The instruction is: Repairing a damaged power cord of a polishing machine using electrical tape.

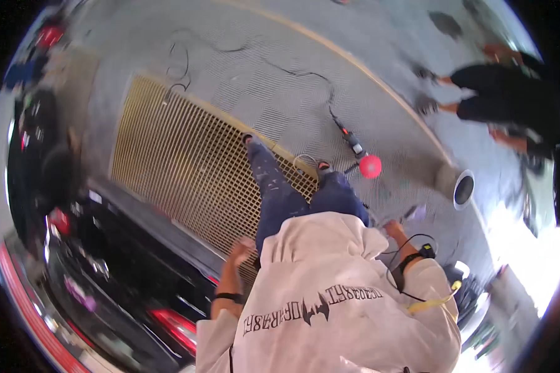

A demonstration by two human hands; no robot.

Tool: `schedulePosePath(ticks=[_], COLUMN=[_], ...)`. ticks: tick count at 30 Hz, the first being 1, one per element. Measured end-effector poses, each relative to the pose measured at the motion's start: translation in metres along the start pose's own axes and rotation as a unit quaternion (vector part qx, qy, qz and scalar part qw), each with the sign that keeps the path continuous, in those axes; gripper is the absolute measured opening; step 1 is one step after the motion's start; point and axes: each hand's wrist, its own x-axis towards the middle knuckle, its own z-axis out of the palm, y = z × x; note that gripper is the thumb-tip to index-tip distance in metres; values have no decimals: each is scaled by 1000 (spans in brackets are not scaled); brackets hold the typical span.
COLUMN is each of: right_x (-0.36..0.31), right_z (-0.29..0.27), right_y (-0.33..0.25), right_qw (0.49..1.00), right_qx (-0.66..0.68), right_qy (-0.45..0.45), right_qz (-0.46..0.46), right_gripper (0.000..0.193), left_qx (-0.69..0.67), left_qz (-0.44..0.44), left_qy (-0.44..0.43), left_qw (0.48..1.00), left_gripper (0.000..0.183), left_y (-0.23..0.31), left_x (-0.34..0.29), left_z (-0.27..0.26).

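My left hand (242,250) hangs beside my left thigh, over the yellow floor grating and close to the black car (137,248). Motion blurs its fingers, and I make out nothing in it. On the other side, my right hand (392,229) is low by my right hip, its fingers too smeared to read. A thin black cable loops by my right forearm. Ahead of my feet, a corded polisher (353,143) with a round red pad (370,166) lies on the floor, apart from both hands.
The yellow grating (186,149) lies under and left of my feet. A black cord (292,73) trails across the grey floor from the polisher. To the right stands a grey cylinder (463,189) with an open end. A person in dark clothes (510,99) stands at the far right.
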Motion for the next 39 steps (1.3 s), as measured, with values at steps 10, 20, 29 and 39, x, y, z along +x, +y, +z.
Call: schedulePosePath(ticks=[10, 20, 29, 39], right_x=[-67, -49, 200, 410], right_z=[35, -59, -60, 114], right_y=[-303, -410, -383, -233], right_qw=[701, 730, 748, 802], right_qx=[662, 654, 617, 482], right_qy=[185, 68, 172, 114], right_qz=[191, 186, 171, 334], right_gripper=[33, 34, 26, 61], left_qx=[668, 368, 598, 484], left_qz=[-310, 34, -181, -440], left_qy=[-233, 86, -243, -10], left_qw=[636, 925, 742, 756], left_gripper=[30, 31, 56, 66], left_y=[239, 506, 298, 214], left_x=[292, 483, 286, 241], left_z=[-174, -249, -165, -89])
